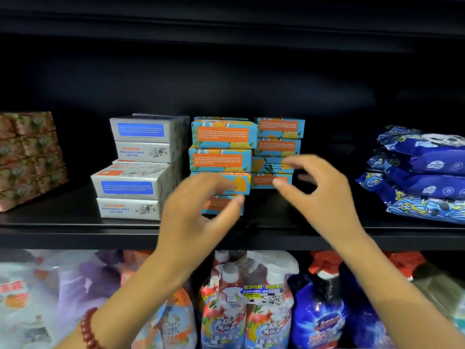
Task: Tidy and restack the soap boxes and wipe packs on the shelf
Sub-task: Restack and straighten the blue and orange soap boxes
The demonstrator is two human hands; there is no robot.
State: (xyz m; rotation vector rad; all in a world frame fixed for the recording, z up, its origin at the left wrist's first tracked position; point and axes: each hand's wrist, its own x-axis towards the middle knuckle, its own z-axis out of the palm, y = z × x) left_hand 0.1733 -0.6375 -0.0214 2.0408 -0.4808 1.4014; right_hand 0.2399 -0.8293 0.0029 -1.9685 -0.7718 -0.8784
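While both hands hover before the blue-and-orange soap boxes on the shelf, neither grips anything — the left hand spreads thumb and fingers at the front stack, and the right hand curves loosely by the rear stack. Squaring these uneven stacks looks to be the step in hand (white soap boxes and wipe packs stand aside); next, a two-sided hold to nudge them flush.

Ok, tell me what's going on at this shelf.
A person faces the blue-and-orange soap boxes in the middle of the shelf. The left hand and right hand hover in front of the two stacks, loosely curved, gripping nothing. White soap boxes stand to the left, blue wipe packs to the right.
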